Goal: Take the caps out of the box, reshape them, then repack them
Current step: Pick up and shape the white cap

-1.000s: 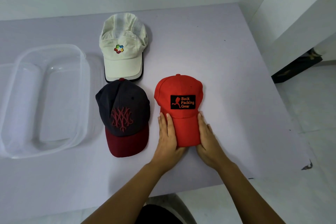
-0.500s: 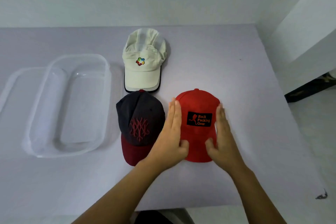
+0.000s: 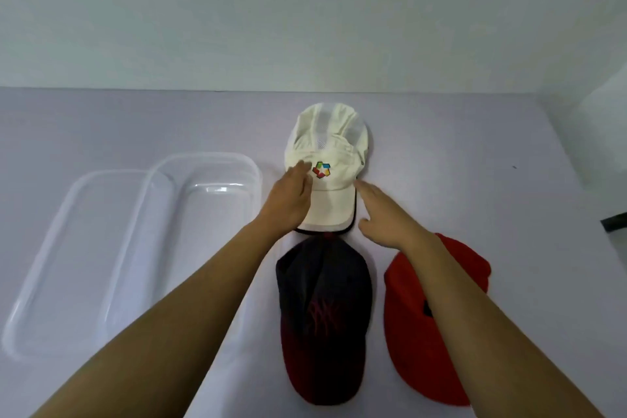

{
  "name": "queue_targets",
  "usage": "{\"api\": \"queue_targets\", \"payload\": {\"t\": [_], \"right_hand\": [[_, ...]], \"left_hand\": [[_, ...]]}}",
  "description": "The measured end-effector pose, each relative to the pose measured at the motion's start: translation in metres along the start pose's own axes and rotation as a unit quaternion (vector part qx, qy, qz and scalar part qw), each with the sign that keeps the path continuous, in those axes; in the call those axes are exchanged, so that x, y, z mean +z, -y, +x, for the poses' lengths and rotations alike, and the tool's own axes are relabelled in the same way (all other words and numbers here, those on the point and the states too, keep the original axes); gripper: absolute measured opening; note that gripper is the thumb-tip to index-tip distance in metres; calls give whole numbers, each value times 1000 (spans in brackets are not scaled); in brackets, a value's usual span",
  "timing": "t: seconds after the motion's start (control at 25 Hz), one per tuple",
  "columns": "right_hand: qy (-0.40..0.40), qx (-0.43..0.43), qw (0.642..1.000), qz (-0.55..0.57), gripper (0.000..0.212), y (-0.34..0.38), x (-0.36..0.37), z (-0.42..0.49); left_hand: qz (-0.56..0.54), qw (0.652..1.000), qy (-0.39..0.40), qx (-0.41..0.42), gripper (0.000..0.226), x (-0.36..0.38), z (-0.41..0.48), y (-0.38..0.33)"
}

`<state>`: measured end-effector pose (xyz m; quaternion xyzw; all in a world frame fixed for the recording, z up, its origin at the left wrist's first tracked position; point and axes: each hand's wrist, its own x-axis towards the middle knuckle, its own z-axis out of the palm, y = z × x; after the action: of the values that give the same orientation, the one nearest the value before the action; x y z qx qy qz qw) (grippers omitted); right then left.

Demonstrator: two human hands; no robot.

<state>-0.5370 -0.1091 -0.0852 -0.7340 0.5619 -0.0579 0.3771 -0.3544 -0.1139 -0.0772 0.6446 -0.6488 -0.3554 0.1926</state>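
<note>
A pale lilac desk [image 3: 475, 180] is filling the lower two thirds of the view, and a plain whitish wall [image 3: 305, 10] is rising behind its far edge. The white cap [image 3: 334, 153] with a multicoloured logo [image 3: 320, 169] is lying flat near the back of the desk, brim pointing toward the person.

Both hands are reaching to this cap. The left hand [image 3: 288, 200] is resting on the left side of the white cap's brim, its loose fingers stretching up to just beside the logo. It seems to be lying flat rather than gripping, though the thumb is hidden. The right hand [image 3: 386, 214] is lying open just right of the white cap, its straight fingers touching the edge where brim meets crown and its thumb spreading toward the brim.

In front of the white cap, the navy cap with a maroon brim [image 3: 322, 309] is touching its brim tip. The red cap [image 3: 407, 332] is lying in front and to the right, partly under the right forearm. Left of the white cap, the clear plastic box [image 3: 203, 157] is sitting empty, with its clear lid [image 3: 84, 180] further left, overlapping it.

Half a second ago both hands were flanking the red cap. They have since let it go and moved back to the white one, and more of the wall is showing.
</note>
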Motion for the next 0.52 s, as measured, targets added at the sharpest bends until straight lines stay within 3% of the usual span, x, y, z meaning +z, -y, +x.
{"api": "queue_targets", "payload": {"t": [0.12,0.2,0.32,0.4,0.52], "right_hand": [[90,34,994,-48,106,-9,15,30],[64,36,992,-101,115,-14,24,40],[14,14,991,-133,100,-19,27,42],[19,12,992,-122,90,-18,25,43],[-14,16,997,-78,83,-13,23,41]], "left_hand": [[51,992,117,-7,58,9,19,27],[34,987,158,-17,76,12,26,32],[71,978,198,4,94,14,31,34],[121,976,180,33,99,18,31,39],[170,978,108,47,83,23,29,32]]}}
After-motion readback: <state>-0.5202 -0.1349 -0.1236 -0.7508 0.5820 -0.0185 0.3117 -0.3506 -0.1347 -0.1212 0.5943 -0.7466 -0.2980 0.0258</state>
